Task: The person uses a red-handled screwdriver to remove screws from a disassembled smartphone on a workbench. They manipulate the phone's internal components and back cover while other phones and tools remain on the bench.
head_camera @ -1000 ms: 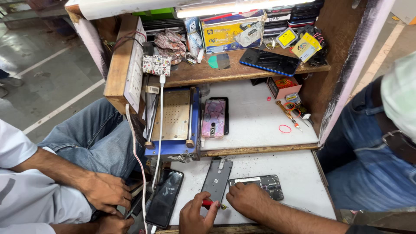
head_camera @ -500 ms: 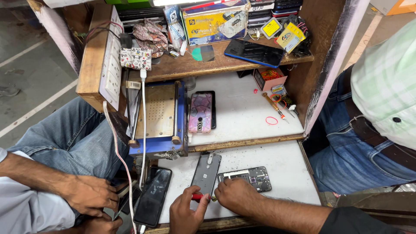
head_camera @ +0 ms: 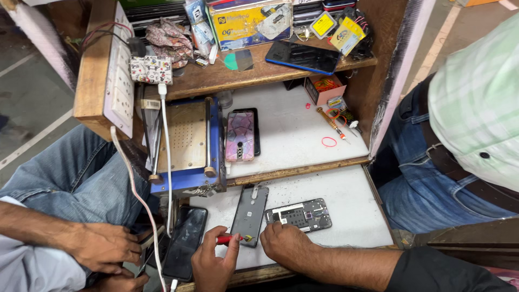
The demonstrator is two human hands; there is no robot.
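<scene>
Our left hand (head_camera: 213, 262) pinches a red screwdriver (head_camera: 230, 238) at the phone frame (head_camera: 249, 214); our right hand (head_camera: 285, 243) rests curled, holding nothing, beside the board (head_camera: 299, 214).

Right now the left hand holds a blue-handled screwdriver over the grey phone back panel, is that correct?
Not quite: the head view shows the screwdriver handle is red, not blue. The left hand holds it over the grey phone back panel.

A white work surface (head_camera: 346, 194) carries an opened phone body (head_camera: 250, 213), its circuit frame (head_camera: 298, 214) and a black phone (head_camera: 185, 241).
</scene>
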